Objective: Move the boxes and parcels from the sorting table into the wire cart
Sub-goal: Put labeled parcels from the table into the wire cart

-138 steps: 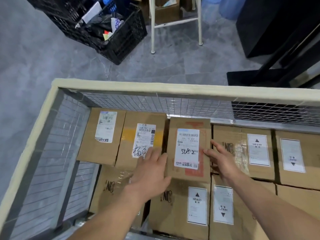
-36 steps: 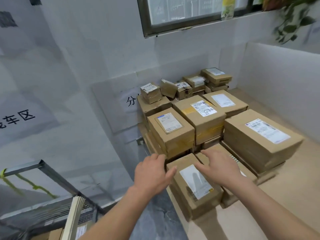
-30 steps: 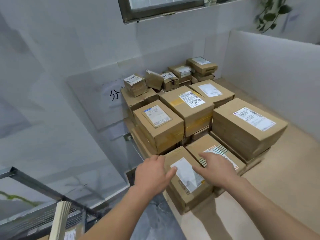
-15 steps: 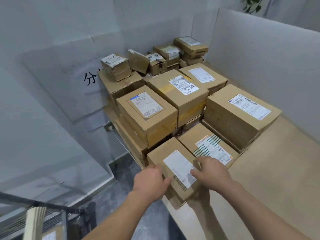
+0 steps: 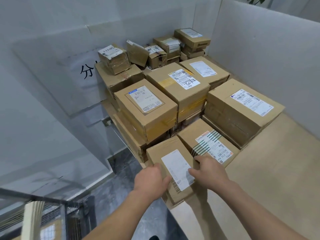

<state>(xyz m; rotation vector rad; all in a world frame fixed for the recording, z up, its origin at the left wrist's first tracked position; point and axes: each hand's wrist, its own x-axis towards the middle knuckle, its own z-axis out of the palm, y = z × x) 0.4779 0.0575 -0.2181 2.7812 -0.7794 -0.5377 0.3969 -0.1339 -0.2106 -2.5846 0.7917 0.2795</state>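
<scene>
At the near left corner of the sorting table (image 5: 277,170), a small box (image 5: 171,163) with a white label lies flat, touching a striped-label box (image 5: 207,144) on its right. Left hand (image 5: 150,179) grips its left edge, fingers curled down over the side, thumb on top; right hand (image 5: 209,170) holds the right edge, fingers curled into the seam between the two boxes. Bigger boxes stacked behind; wire cart (image 5: 72,215) at lower left, well apart from the held box.
</scene>
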